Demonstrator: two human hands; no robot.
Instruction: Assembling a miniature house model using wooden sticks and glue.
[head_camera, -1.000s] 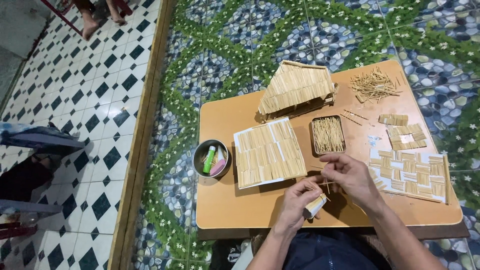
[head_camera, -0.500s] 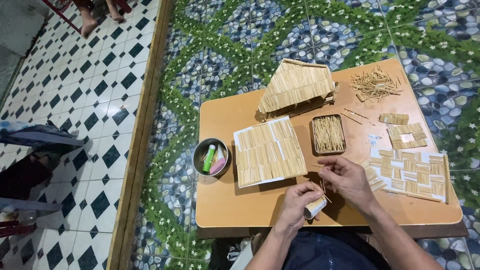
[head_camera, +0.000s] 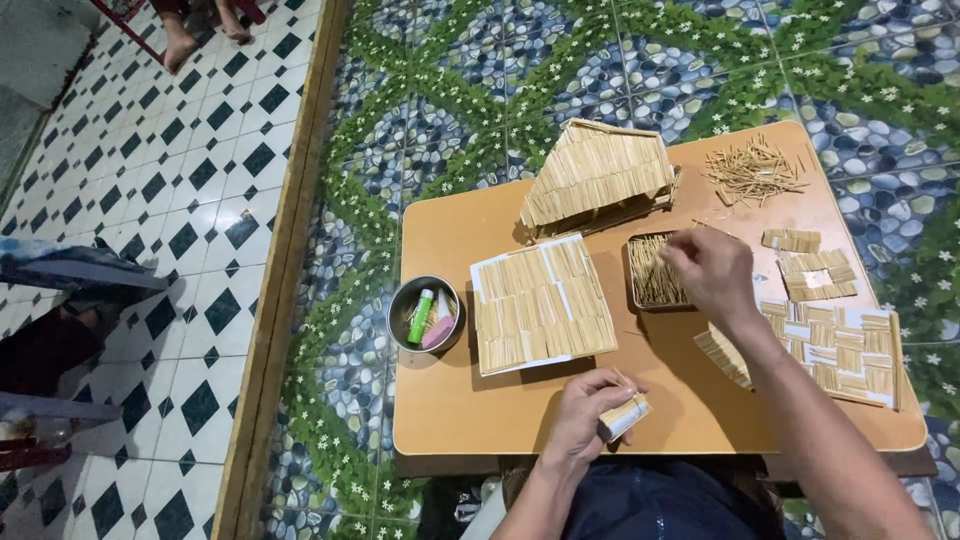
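My left hand (head_camera: 588, 410) grips a small white card piece covered with toothpicks (head_camera: 624, 415) near the front edge of the low wooden table (head_camera: 470, 400). My right hand (head_camera: 705, 270) reaches over the small tray of toothpicks (head_camera: 652, 272), fingers pinched together at its top right corner. A white panel covered in toothpick tiles (head_camera: 540, 302) lies flat left of the tray. Behind it stands a toothpick house roof model (head_camera: 598, 177).
A round metal tin (head_camera: 425, 315) with a green glue stick and pink item sits at the table's left. Loose toothpicks (head_camera: 752, 172) lie at the back right. Tiled card pieces (head_camera: 835, 340) lie at the right. A pebble-pattern mat and checkered floor surround the table.
My right hand has moved from beside my left hand at the table's front up to the toothpick tray. My left hand keeps its hold on the small piece.
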